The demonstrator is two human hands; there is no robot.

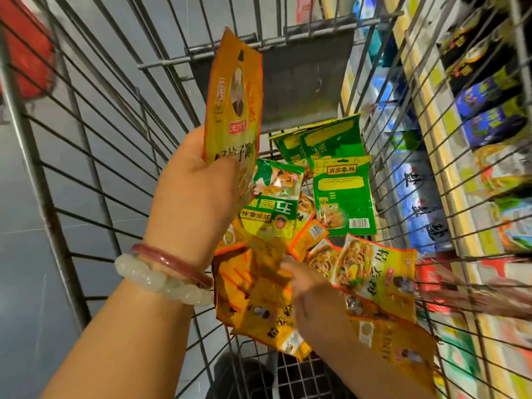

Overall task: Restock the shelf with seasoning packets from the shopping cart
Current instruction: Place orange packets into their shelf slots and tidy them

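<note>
Inside the wire shopping cart, a loose pile of seasoning packets is seen on the cart floor, spread from the centre of the view toward 5 o'clock. Green packets lie at the far end of the pile, toward 1 o'clock, and orange and yellow ones lie nearer, overlapping each other.

An orange packet is held upright above the pile by the left hand, at about 11 o'clock from the centre. Its lower end is gripped between the thumb and the curled fingers, and its top end with the hanging hole points up. On the left wrist a white bead bracelet and a reddish bangle are worn side by side.

The right hand is reached down into the pile at about 6 o'clock. Its fingers are laid among the orange packets there, and they touch them. The hand is blurred, so it cannot be told whether a packet is gripped or the fingers are apart.

Beyond the right wall of the cart, from 1 to 4 o'clock, store shelves with yellow edges are seen through the wires. They are filled with blue, dark and green packages, which are blurred. A red object is seen at 10 o'clock, outside the cart's left wall.
</note>
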